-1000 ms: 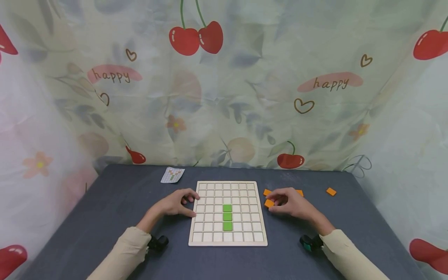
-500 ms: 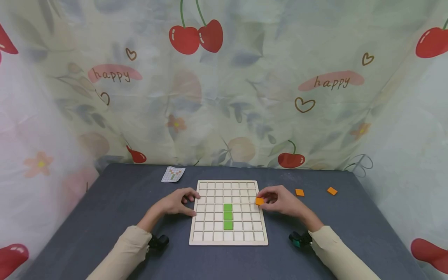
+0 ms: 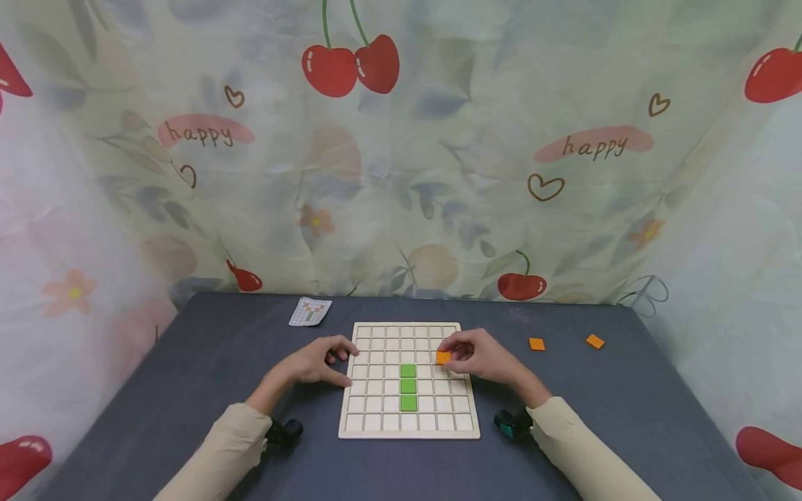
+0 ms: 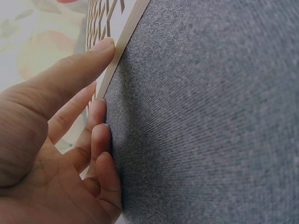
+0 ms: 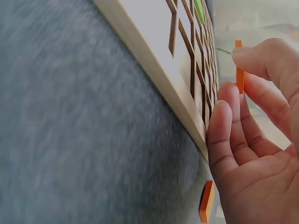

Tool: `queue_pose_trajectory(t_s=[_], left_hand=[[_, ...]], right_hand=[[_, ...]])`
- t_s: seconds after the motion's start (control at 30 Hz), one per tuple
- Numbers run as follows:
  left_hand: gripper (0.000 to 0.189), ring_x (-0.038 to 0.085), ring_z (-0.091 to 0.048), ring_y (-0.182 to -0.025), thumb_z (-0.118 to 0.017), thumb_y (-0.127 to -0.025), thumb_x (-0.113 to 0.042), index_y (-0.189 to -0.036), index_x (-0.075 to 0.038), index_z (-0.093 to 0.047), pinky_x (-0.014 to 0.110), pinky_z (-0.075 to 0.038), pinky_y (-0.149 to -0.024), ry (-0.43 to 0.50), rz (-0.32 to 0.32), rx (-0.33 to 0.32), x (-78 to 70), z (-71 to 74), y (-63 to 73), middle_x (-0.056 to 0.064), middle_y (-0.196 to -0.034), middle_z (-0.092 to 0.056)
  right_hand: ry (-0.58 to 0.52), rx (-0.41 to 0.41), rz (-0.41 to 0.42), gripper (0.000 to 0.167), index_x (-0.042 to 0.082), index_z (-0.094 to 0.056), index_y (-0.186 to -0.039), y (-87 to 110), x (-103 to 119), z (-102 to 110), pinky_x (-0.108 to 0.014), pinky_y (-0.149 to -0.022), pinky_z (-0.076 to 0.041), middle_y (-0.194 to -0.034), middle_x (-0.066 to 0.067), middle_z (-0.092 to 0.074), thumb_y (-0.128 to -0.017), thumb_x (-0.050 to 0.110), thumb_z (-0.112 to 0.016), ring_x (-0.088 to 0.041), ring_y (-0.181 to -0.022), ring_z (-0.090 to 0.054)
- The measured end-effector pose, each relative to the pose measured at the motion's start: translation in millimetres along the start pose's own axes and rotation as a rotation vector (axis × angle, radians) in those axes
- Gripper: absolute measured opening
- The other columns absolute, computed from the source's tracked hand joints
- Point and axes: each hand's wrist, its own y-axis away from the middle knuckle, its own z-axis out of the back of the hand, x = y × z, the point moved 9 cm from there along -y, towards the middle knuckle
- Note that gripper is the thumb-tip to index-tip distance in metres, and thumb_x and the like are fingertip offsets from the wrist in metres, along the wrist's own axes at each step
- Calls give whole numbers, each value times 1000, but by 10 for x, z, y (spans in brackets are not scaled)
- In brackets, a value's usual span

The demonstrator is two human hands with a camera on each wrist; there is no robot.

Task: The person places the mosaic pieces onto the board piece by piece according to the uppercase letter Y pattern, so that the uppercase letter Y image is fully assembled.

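A wooden grid board (image 3: 376,422) lies on the dark table, with a column of green square tiles (image 3: 408,386) in its middle. My right hand (image 3: 485,358) is over the board's right side, pinching an orange square tile (image 3: 443,358) by its edges. The right wrist view has this tile (image 5: 240,80) edge-on between thumb and fingertips, up off the grid. At the board's left edge rests my left hand (image 3: 313,362). Its thumb tip touches the wooden rim (image 4: 122,42) in the left wrist view, and the other fingers are loosely bent beside it.
Two orange tiles, one nearer (image 3: 537,344) and one farther right (image 3: 594,342), lie on the table (image 3: 564,376). A small paper card (image 3: 310,312) printed with a coloured grid pattern is behind the board on the left. A patterned cloth (image 3: 401,195) hangs behind the table.
My right hand has carried the orange tile leftward from the table beside the board to over its right-hand columns. My left hand has stayed at the left edge.
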Motion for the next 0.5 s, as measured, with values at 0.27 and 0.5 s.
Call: queue_pose_trajectory(t_s=[0.27, 0.5], left_hand=[[47, 26, -47, -88, -88, -81, -9, -121, -1, -64, 39, -38, -80, 3, -5, 0, -10, 4, 15, 7, -102, -55], [47, 26, -47, -88, -88, -81, -9, -121, 0, -64, 39, -38, -80, 11, -10, 2, -25, 1, 12, 8, -101, -54]], right_hand=[[-17, -17, 0, 26, 1, -73, -115, -99, 14, -60, -31, -75, -52, -107, -10, -70, -90, 5, -77, -23, -83, -63], [1, -37, -31, 26, 6, -75, -113, -200, 35, -74, -32, -75, -52, -100, -1, -70, -88, 12, -82, -20, -80, -62]])
